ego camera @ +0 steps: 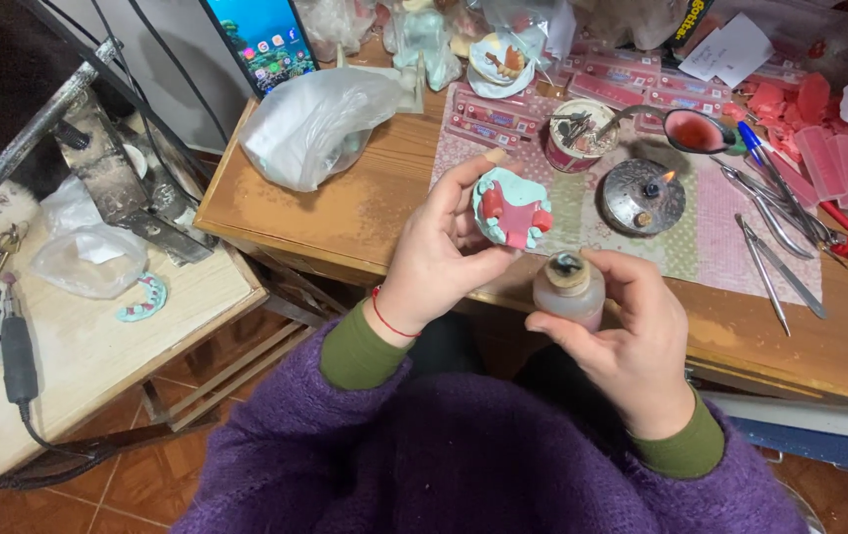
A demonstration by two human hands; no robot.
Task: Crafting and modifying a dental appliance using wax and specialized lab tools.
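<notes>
My left hand (441, 247) holds a pale teal dental cast with pink wax (512, 208) upright between thumb and fingers, just above the front edge of the wooden desk (365, 213). My right hand (632, 341) grips a small cloudy glass bottle (569, 290) with a dark nozzle on top, right below the cast. Both hands sit close together over my lap, sleeves purple over green.
A small lit spirit burner (643, 196) stands on the patterned mat (730, 232), with a tin of tools (579, 133), a red-filled spoon (693, 130) and metal instruments (775, 222) nearby. A plastic bag (315, 124) lies at the desk's left. Another teal cast (143, 300) rests on the side table.
</notes>
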